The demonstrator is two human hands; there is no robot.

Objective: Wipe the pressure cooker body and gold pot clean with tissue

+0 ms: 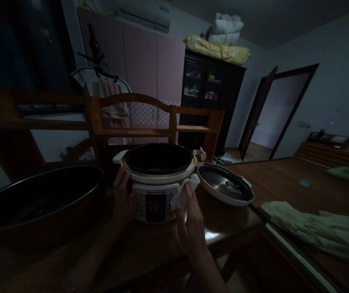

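A white electric pressure cooker with a dark front panel stands upright on the wooden table, its dark inner opening uncovered. My left hand lies against the cooker's left side, fingers extended and thumb apart near the front panel. With the fingers of my right hand, I press a white cloth to the front right of the body. Part of the cloth sticks up above my fingertips. To the right of the cooker, its round lid rests with the inner side up.
A large dark pot occupies the left of the wooden table. Behind the cooker rises a wooden shelf frame. Pale green fabric lies on a brown surface at right. Farther back are a pink wardrobe and a black cabinet.
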